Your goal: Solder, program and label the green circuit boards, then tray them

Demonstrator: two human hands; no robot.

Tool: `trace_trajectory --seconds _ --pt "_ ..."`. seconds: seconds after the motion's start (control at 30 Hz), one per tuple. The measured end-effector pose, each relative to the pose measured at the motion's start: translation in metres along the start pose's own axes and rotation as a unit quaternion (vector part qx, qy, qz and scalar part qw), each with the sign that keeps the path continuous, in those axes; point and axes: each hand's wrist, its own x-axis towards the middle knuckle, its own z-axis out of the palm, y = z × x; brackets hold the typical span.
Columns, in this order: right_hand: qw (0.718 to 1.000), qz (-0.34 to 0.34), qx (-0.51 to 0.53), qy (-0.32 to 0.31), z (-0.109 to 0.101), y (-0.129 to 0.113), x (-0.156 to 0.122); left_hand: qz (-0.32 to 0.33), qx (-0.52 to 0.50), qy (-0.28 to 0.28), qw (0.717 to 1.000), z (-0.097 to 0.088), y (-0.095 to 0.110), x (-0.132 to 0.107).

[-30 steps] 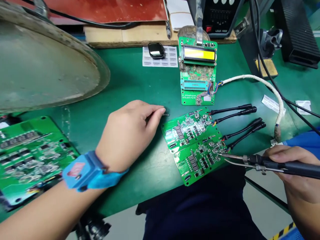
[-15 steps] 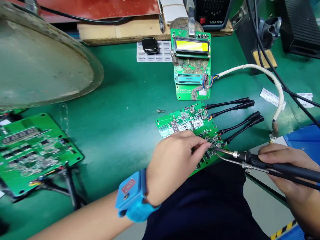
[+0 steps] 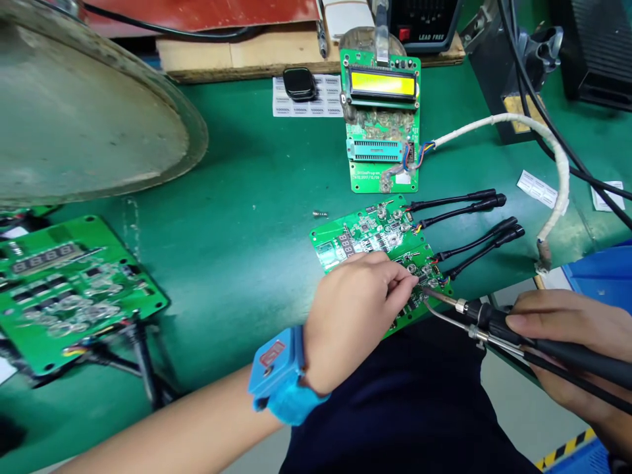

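The left forearm [image 3: 172, 428] reaches in from lower left, and the left hand [image 3: 353, 319] curls over the near edge of the green circuit board [image 3: 375, 240], fingertips [image 3: 407, 280] drawn together on it. Right of the board, the right hand [image 3: 567, 345] curls around a dark tool handle [image 3: 582, 359].

A blue fabric wrist strap [image 3: 282, 380] with a squared snap block (small red label on it), plus dark navy trousers [image 3: 395, 408]

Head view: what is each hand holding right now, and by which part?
The right hand grips the soldering tweezers by their black handle. The left hand has its fingertips at the lower circuit board; whether they hold a part there cannot be told.
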Motion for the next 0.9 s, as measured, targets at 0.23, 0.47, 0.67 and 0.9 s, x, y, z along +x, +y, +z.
trace_trajectory --seconds 0.23,0.47,0.67,0.9 --pt "0.998 -0.049 -0.004 -0.037 -0.0045 0.004 0.0007 0.006 -0.003 0.0 1.0 0.0024 0.0012 -0.0005" --pt "0.997 -0.068 -0.016 -0.04 -0.0052 0.0044 0.0039 0.0 -0.005 0.0 1.0 0.002 0.001 -0.0004" --pt "0.997 -0.056 -0.026 -0.037 -0.0054 0.0037 0.0028 0.004 -0.006 0.002 1.0 0.0023 0.0021 -0.0003" --pt "0.997 -0.051 -0.035 -0.047 -0.0053 0.0024 0.0045 -0.001 -0.008 0.002 1.0 0.0036 0.0015 0.0001"
